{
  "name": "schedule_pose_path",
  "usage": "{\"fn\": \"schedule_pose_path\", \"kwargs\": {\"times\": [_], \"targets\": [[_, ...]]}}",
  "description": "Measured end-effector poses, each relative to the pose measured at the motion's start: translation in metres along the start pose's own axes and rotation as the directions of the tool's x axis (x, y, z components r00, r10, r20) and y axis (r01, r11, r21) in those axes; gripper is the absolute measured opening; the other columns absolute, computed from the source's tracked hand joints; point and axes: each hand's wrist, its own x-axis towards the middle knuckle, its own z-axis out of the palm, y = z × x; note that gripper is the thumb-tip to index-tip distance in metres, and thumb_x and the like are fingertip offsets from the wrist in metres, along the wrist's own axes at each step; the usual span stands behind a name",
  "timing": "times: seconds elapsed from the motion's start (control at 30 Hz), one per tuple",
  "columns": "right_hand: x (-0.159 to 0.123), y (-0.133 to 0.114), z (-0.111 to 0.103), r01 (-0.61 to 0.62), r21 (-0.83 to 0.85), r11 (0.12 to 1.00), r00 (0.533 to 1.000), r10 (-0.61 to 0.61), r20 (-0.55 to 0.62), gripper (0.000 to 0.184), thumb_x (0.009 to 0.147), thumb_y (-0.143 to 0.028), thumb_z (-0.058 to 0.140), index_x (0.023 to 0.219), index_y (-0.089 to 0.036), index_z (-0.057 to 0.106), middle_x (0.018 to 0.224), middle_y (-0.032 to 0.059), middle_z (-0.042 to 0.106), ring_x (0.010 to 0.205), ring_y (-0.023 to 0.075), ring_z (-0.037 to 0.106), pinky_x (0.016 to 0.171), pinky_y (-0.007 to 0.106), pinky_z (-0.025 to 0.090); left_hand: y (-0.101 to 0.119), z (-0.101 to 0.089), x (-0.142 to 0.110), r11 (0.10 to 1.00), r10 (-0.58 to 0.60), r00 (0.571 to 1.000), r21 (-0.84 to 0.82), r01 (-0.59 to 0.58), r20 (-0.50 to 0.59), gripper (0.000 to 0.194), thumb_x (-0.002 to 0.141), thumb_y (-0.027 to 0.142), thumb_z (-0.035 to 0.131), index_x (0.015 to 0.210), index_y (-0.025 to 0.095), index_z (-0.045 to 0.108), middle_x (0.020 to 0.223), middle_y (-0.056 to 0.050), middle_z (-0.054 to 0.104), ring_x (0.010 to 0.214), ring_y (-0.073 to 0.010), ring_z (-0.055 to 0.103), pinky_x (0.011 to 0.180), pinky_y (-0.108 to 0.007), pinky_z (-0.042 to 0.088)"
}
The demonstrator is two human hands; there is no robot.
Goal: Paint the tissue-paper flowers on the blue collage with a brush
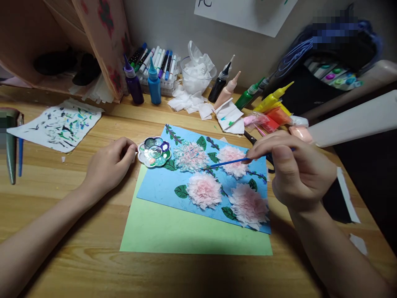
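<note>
Paintbrush (229, 162) slants across the middle of the frame, pinched between the thumb and fingers of the right hand (297, 169), well back from the bristles. Its tip is at the lower right edge of the blue-flecked flower (190, 156) on the blue card (164, 182); contact is too small to confirm. Left of centre, the left hand (113, 159) rests on the bench (77, 269), fingers curled, thumb and forefinger at the rim of the palette (143, 158); I cannot tell whether they grip it. The palette overlaps the card's left edge.

The ruffled petals look thin, so light dabs with a sparingly loaded brush should suit them; heavy strokes could flatten or tear them. A grip nearer the bristles would probably steady the tip. The handle crosses a pink flower (233, 150), so keeping it raised should protect those petals.
</note>
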Motion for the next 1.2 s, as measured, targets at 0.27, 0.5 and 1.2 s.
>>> {"fn": "schedule_pose_path", "kwargs": {"times": [0.27,0.5,1.2], "targets": [[0.0019,-0.0021,-0.0005,0.051,-0.016,0.999,0.991,-0.053,-0.123,0.023,0.086,-0.014,0.047,0.07,-0.02,0.063,0.058,-0.0007,0.062,0.057,0.0121,0.058,0.055,0.03,0.043,0.0,-0.0003,-0.0004,1.0,0.018,1.0,-0.003,-0.018,-0.002,0.029,0.091,0.04,0.034,0.092,0.021,0.055,0.087,-0.003,0.064,0.073,-0.0177,0.054,0.061,-0.026,0.031],[-0.0016,-0.0025,-0.0001,-0.018,-0.014,1.0,0.998,0.019,0.055,0.022,0.087,-0.017,0.045,0.074,-0.02,0.062,0.064,0.0006,0.064,0.065,0.0138,0.059,0.059,0.033,0.045,0.0002,0.0003,0.0001,1.0,0.009,1.0,0.0,-0.009,-0.004,0.029,0.091,0.041,0.035,0.092,0.021,0.056,0.086,-0.004,0.064,0.074,-0.0186,0.054,0.062,-0.027,0.032],[-0.0021,-0.0051,-0.0008,0.038,-0.087,0.995,0.998,-0.034,0.055,0.021,0.088,-0.015,0.046,0.076,-0.018,0.063,0.066,-0.0005,0.064,0.067,0.0114,0.06,0.06,0.03,0.046,-0.001,0.0017,0.0009,1.0,-0.004,1.0,0.015,0.004,-0.009,0.029,0.091,0.041,0.034,0.091,0.022,0.056,0.084,-0.002,0.063,0.073,-0.0175,0.054,0.06,-0.027,0.031]]}}
